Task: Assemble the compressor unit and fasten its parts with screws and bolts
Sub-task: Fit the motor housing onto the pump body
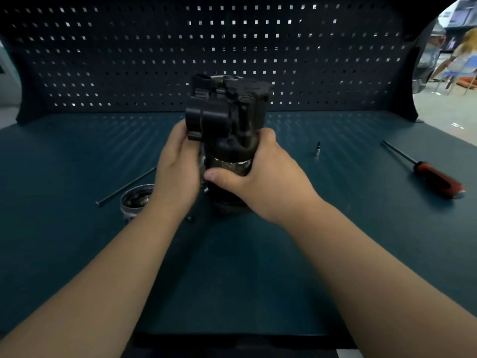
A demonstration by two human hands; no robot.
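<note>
While steadying the compressor unit (227, 112) upright at mid-table (77, 151), grips its black head with curled left hand (178, 164), wraps right hand (260, 182) round its cylinder. Half hides metal cup (135, 198) behind left wrist, beside long bolt (126, 187); rightward, well apart, small bit (317, 149) and red-handled screwdriver (436, 178).

A dark pegboard (129, 60) is seen beyond the right hand (260, 182), a teal bench (77, 151) below it, a bright room (454, 27) far to its right.

Screwdriver (436, 177) and bit (317, 149) obstruct right; metal cup (135, 198) left.
</note>
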